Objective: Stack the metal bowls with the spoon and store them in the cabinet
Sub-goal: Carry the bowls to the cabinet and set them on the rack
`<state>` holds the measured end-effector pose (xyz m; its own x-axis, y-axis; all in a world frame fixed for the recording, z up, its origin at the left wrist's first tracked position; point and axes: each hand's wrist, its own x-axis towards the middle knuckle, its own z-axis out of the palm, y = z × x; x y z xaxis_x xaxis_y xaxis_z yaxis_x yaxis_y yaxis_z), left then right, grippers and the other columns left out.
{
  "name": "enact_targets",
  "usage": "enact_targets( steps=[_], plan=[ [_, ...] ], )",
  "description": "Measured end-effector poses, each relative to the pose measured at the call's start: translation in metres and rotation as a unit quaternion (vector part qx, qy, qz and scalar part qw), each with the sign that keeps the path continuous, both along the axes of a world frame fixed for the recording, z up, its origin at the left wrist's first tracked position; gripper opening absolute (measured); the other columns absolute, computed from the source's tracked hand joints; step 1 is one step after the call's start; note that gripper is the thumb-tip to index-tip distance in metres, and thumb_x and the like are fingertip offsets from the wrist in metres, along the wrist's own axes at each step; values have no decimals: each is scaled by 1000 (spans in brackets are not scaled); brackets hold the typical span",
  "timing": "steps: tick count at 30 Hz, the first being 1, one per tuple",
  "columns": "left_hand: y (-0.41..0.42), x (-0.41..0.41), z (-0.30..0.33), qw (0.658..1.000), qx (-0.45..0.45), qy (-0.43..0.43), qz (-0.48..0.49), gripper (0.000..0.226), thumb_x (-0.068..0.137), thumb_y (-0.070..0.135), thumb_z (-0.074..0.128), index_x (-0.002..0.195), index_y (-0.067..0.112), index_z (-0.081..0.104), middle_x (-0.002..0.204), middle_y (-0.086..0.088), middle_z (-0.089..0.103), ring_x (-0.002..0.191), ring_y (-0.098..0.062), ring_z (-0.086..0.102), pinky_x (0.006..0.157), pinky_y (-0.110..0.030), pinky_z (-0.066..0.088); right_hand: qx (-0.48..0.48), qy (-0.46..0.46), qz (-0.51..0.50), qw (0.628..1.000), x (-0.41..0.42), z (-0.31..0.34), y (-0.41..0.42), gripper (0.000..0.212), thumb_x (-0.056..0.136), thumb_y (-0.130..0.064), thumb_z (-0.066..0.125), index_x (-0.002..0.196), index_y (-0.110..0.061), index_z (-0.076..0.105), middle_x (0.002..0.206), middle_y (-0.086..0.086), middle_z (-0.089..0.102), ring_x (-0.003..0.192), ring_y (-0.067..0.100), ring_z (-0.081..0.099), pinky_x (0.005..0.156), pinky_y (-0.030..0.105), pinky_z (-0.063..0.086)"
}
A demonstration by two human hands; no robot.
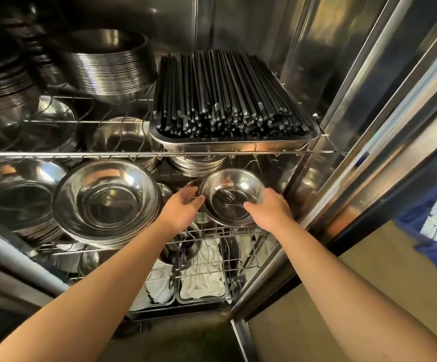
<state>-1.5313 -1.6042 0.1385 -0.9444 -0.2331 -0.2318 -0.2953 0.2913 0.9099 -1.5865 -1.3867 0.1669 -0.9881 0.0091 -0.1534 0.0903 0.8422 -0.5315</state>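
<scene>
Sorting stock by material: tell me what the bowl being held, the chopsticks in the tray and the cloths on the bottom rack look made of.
Held bowl: polished metal, likely stainless steel; mirror-like reflections.
Chopsticks: black, matte, probably plastic; material uncertain.
Cloths: white fabric, soft folds.

left hand [186, 205] + right hand [269, 207] | gripping bowl [231, 197] | spoon [229, 198] inside

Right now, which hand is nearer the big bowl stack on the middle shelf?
Left. The left hand is just right of the big bowl stack, gripping the left rim of the small bowl. The right hand grips that bowl's right rim, farther away.
</scene>
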Motion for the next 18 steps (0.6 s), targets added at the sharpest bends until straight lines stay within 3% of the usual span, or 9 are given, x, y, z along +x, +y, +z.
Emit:
enact_targets(
  steps=[6,10,18],
  plan=[
    [-6,48,-14,963,-245,46,-101,61,96,45,56,150,20,42,147,-5,49,112,-17,62,100,-34,49,76,54,61,994,7,-1,-7,52,90,-37,62,136,-11,54,131,14,55,125,35,44,96,42,45],
    [-10,77,-26,910,-392,40,-130,66,95,47,54,153,24,34,147,-6,49,128,-30,52,103,-43,49,138,87,111,980,10,-2,-10,46,93,-33,62,131,-8,59,127,15,60,120,35,48,96,45,46],
    [-21,122,-47,816,-564,-7,-124,76,95,57,43,158,20,22,149,-6,48,136,-27,43,115,-40,33,263,113,151,946,13,-9,-23,20,91,-16,64,109,-10,70,105,11,69,103,30,61,80,40,54]
  ],
)
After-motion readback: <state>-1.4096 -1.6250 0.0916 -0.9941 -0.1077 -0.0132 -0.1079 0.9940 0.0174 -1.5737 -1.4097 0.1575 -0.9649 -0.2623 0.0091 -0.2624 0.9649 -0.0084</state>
